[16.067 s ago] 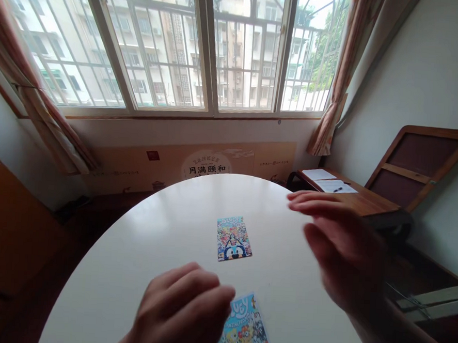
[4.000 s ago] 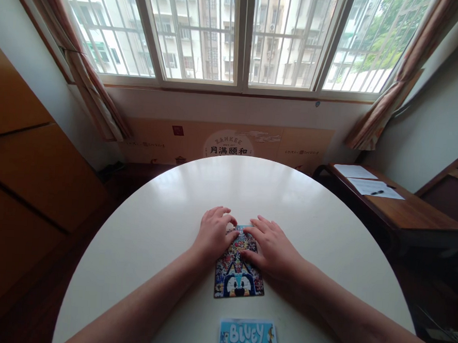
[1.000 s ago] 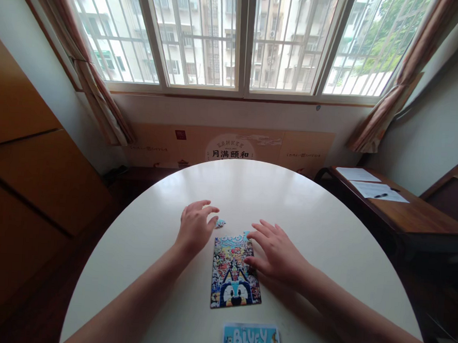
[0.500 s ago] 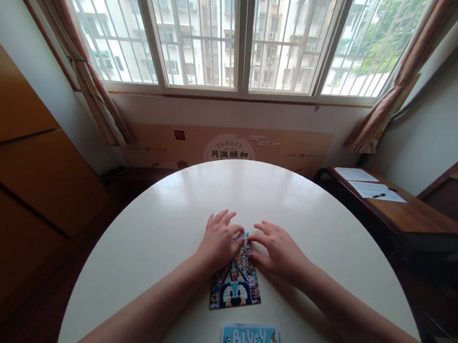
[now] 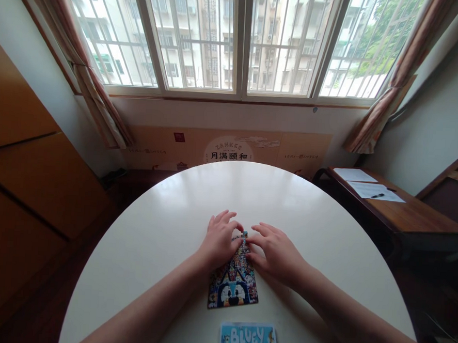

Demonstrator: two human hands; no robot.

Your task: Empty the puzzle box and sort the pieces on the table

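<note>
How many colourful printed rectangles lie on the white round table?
2: the multicoloured rectangular puzzle, partly covered by the left hand and right hand; the blue rectangle lettered BLUEY, nearer the camera. The hands may hide others.

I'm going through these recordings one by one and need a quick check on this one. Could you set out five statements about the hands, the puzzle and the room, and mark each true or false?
1. The left hand and right hand are both at the far part of the puzzle. True.
2. The blue BLUEY print lies nearer the person than the puzzle. True.
3. The print touches the puzzle. False: a strip of white table shows between them.
4. Papers lie on the wooden desk at the right. True.
5. The window is fully covered. False: the curtains hang gathered at its sides.
</note>
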